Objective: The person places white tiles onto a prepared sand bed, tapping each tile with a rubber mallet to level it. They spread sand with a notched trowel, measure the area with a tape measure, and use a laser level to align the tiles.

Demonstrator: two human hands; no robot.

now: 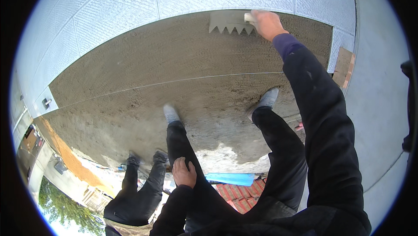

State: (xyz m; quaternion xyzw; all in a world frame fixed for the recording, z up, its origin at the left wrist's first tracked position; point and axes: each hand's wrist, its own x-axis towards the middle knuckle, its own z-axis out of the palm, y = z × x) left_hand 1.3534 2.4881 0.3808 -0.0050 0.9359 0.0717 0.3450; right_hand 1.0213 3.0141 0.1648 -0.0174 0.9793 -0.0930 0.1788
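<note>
My right hand grips the pale handle of a notched metal trowel, whose toothed blade lies on the brown mortar bed along the edge of light textured paving slabs. My left hand rests on my left thigh, fingers bent and slightly apart, holding nothing. A taut string crosses the mortar between my feet and the slabs.
Another person's legs stand behind me at lower left. A wooden board lies at the right edge beside smooth concrete. Reddish bricks, a blue sheet and a small metal object on the left slab also show.
</note>
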